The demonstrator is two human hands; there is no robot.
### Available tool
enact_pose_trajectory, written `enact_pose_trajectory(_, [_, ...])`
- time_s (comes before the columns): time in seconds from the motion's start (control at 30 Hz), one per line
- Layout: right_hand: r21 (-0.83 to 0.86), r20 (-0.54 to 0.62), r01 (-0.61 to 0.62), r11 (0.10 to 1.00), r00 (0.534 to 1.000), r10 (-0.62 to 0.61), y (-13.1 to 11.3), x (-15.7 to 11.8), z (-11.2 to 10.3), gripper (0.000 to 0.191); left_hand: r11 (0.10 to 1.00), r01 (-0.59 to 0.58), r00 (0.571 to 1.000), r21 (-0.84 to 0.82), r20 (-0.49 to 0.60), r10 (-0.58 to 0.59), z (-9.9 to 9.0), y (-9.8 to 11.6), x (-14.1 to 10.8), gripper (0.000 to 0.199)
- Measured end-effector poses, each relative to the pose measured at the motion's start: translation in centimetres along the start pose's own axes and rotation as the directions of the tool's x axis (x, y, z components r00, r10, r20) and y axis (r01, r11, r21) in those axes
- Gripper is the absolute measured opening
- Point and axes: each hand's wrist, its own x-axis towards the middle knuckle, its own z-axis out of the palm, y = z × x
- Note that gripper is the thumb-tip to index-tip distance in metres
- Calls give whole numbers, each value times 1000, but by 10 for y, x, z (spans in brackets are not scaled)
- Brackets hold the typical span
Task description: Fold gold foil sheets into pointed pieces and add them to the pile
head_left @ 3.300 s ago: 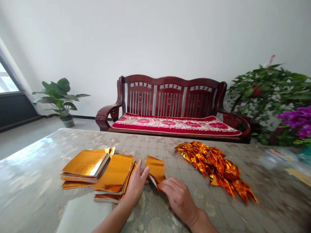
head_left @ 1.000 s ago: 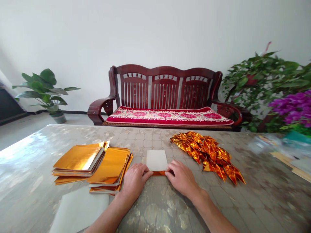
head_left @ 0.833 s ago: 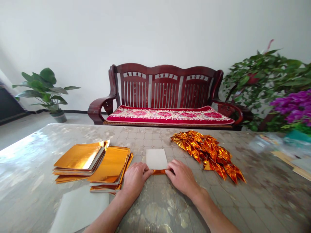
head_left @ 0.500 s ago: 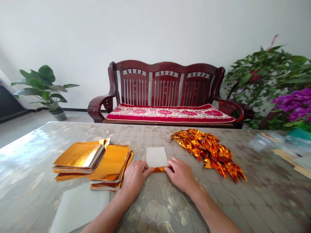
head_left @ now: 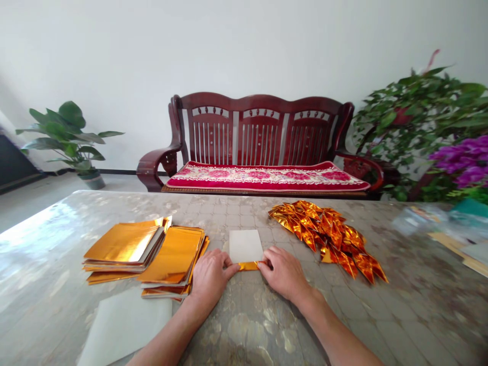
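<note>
At the near edge of the table point(head_left: 244, 325), on the left, a pale sheet point(head_left: 127, 323) lies flat, its near right part passing under the left forearm. Just beyond, the left hand point(head_left: 211, 277) and the right hand point(head_left: 284, 272) rest on the tabletop, facing each other. Between them is a small piece of foil paper point(head_left: 246, 246), pale side up, with a narrow gold strip folded over along its near edge. The left hand pinches the left end of that strip with thumb and fingers, and the right hand pinches the right end in the same way; the rest of the paper lies flat, pointing away from the person. Left of the left hand stands a stack of gold sheets point(head_left: 173, 254), its layers slightly fanned, and against its left side is a wider stack point(head_left: 122, 244), also gold on top with pale edges showing. Beyond the right hand and to its right is a heap of folded gold pieces point(head_left: 328, 234), pointed and overlapping. Farther right lie some clear plastic bags point(head_left: 419, 221) and a tan card point(head_left: 453, 246). Past the table's far edge is a dark red wooden bench point(head_left: 261, 132) with a red flowered cushion point(head_left: 267, 176) along its seat. A potted plant point(head_left: 72, 134) stands on the floor to the left; leafy greenery point(head_left: 415, 117) and purple flowers point(head_left: 465, 160) fill the right side, before a pale wall point(head_left: 244, 46).
</note>
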Motion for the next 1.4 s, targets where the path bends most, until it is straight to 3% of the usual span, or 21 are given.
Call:
enact_pose_trajectory(0.37, [-5, -9, -8, 1000, 1000, 8, -2, -1, 0, 14, 994, -4, 1000, 108, 21, 1, -4, 2, 1, 33])
enact_pose_trajectory(0.83, [-45, -29, -19, 999, 999, 18, -4, -3, 4, 14, 988, -24, 1000, 150, 22, 21, -3, 4, 0, 25])
enact_pose_trajectory(1.03, [-9, -53, -69, 998, 996, 68, -2, -5, 4, 11, 976, -182, 981, 122, -39, 188, -3, 10, -3, 15])
enact_pose_trajectory(1.2, [23, -84, -83, 996, 993, 85, -2, -6, 5, 12, 897, -422, 904, 130, 134, 406, 0, 16, -8, 17])
enact_pose_trajectory(1.27, [28, -98, -35, 999, 995, 38, -3, -7, 4, 9, 866, -457, 885, 203, 197, 421, 2, 20, -12, 16])
enact_pose_trajectory(1.4, [-21, -80, 138, 990, 987, -140, -8, -9, 0, 8, 833, -437, 897, 339, 230, 377, 5, 30, -24, 23])
